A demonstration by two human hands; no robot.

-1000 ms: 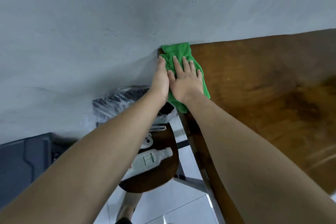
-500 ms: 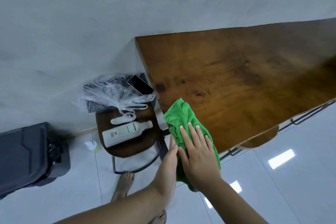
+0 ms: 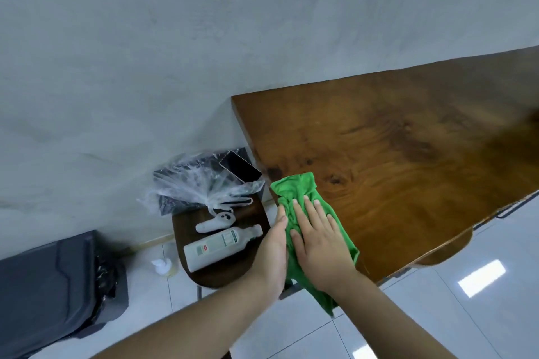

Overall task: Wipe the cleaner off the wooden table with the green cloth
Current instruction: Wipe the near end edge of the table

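one black bin [image 3: 49, 285] far left, then one round stool [image 3: 221, 274] carrying one clear plastic bag [image 3: 198, 186], one phone [image 3: 240, 170], one white controller [image 3: 214, 221] and one white bottle [image 3: 221, 245] lying on its side. next the left hand [image 3: 272, 253], fingers straight, set edge-on against the left side of the one green cloth [image 3: 294, 186]. the cloth lies bunched on the near-left corner of the wooden table [image 3: 393, 154], its tail hanging off the near edge. the right hand [image 3: 318, 242] lies flat on top, fingers straight and slightly spread, gripping nothing. the cloth looks soft, light and limp - likely to wrinkle and slide, so a flat palm over its middle probably suits it best.
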